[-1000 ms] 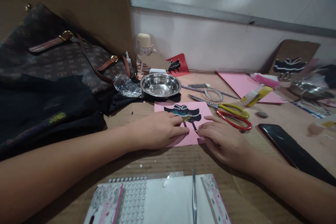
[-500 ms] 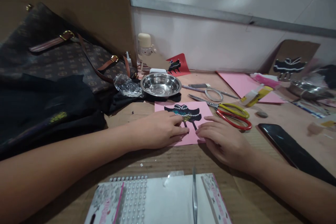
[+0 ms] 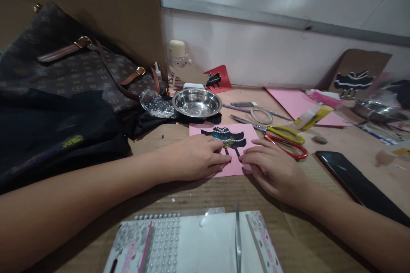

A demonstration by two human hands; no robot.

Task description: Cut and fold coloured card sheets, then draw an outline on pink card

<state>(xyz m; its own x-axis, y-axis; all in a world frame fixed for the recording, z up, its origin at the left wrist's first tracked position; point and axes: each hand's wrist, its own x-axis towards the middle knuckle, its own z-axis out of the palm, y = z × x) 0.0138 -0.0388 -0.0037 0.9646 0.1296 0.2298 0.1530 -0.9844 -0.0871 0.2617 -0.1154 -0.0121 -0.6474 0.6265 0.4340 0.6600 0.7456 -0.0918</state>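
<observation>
Apparently, pink card [image 3: 245, 168] is steadied before steel bowl [image 3: 197, 110] by left hand [image 3: 194, 157] and right hand [image 3: 279, 167], fingers loosely extended, nothing visibly gripped. Black cutout [image 3: 238, 136] lies on card; thin legs [image 3: 237, 152] best pressed evenly with flat fingertips, beads [image 3: 235, 141] left undisturbed.

A pale, glossy wall [image 3: 224, 51] fills 12 to 2 o'clock, crossed by a grey strip [image 3: 243, 14] that slopes down rightward. At 11 o'clock stands a brown panel [image 3: 109, 4], dim and plain. Soft light glares on the wall — near 1 o'clock — above a pinkish tabletop [image 3: 358, 147] at 3.
</observation>
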